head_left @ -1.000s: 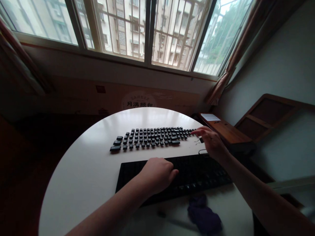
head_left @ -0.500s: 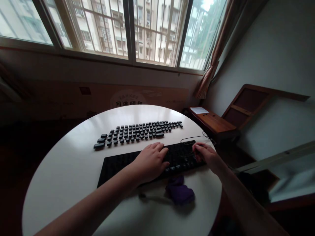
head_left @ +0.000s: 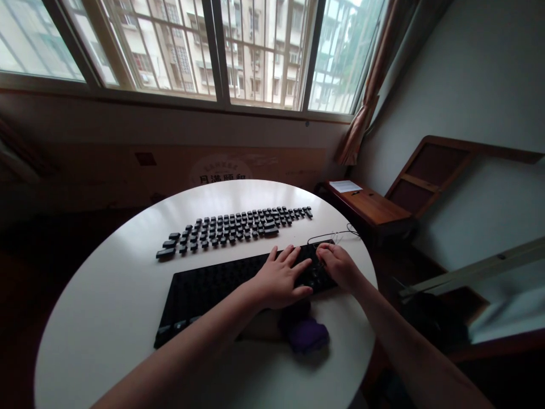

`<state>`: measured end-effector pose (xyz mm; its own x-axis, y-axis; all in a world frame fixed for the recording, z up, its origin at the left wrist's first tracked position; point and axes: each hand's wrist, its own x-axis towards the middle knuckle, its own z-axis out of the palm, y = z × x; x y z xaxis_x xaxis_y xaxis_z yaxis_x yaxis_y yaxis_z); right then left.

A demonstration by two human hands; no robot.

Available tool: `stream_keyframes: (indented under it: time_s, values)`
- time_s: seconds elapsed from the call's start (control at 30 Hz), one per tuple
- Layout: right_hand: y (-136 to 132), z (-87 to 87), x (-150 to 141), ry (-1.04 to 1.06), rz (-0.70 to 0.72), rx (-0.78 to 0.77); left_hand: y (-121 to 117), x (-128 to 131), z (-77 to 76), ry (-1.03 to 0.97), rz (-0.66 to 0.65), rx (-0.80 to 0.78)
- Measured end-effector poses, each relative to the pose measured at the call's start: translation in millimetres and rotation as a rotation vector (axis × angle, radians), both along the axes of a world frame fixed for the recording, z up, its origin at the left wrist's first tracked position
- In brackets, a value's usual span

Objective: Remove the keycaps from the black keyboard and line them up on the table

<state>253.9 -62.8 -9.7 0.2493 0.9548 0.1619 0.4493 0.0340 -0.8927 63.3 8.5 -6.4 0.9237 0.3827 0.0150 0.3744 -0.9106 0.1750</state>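
Observation:
A black keyboard (head_left: 221,282) lies on the white round table (head_left: 97,307), many of its keycaps gone. My left hand (head_left: 283,278) rests on its right half, fingers spread and holding nothing. At the keyboard's right end, my right hand (head_left: 336,264) is closed in a pinch. Thin wire loops show at its fingers, looking like a wire keycap puller (head_left: 335,234); its grip is hidden by the hand. Beyond the keyboard, rows of loose black keycaps (head_left: 221,228) stand on the table.
A purple cloth (head_left: 309,335) lies at the keyboard's near side, beside a dark, blurred object. The keyboard's cable (head_left: 321,234) runs toward the table's right edge. A wooden side table (head_left: 377,207) with a paper sheet (head_left: 344,186) stands back right, under the window.
My right hand has come down from the keycap rows to the keyboard's right end, with the wire tool. My left hand has opened from a curled shape and spread flat. The view has swung right.

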Motion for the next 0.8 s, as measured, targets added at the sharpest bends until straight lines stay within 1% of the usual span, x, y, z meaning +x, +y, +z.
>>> stream_keyframes:
  time_s: [0.2,0.3,0.37,0.43,0.5,0.57,0.6,0.73,0.8]
  values:
    - [-11,3.0,-8,-0.299,0.062,0.042,-2,0,2.7,-0.009,0.007,-0.015]
    - [-16,1.5,-12,-0.432,0.063,0.057,-3,0,3.0,-0.028,0.017,-0.016]
    - [-18,-1.3,-14,-0.51,0.038,0.084,-3,0,1.9,-0.045,0.014,-0.013]
    - [-20,-4.8,-15,-0.557,0.005,0.13,-2,0,0.1,-0.06,0.008,-0.007]
    - [-23,-8.1,-15,-0.545,-0.012,0.183,-1,0,-1.8,-0.066,0.005,-0.004]
    - [-24,-10.9,-14,-0.436,-0.015,0.195,0,0,-3.2,-0.064,0.004,-0.003]
    - [-23,-12.0,-13,-0.337,-0.026,0.184,0,0,-3.7,-0.063,0.005,-0.003]
    - [-15,-15.6,-8,0.237,-0.154,0.167,0,-1,-3.2,-0.07,0.007,-0.012]
    - [-13,-16.2,-6,0.423,-0.189,0.197,-1,-1,-0.6,-0.088,0.014,-0.032]
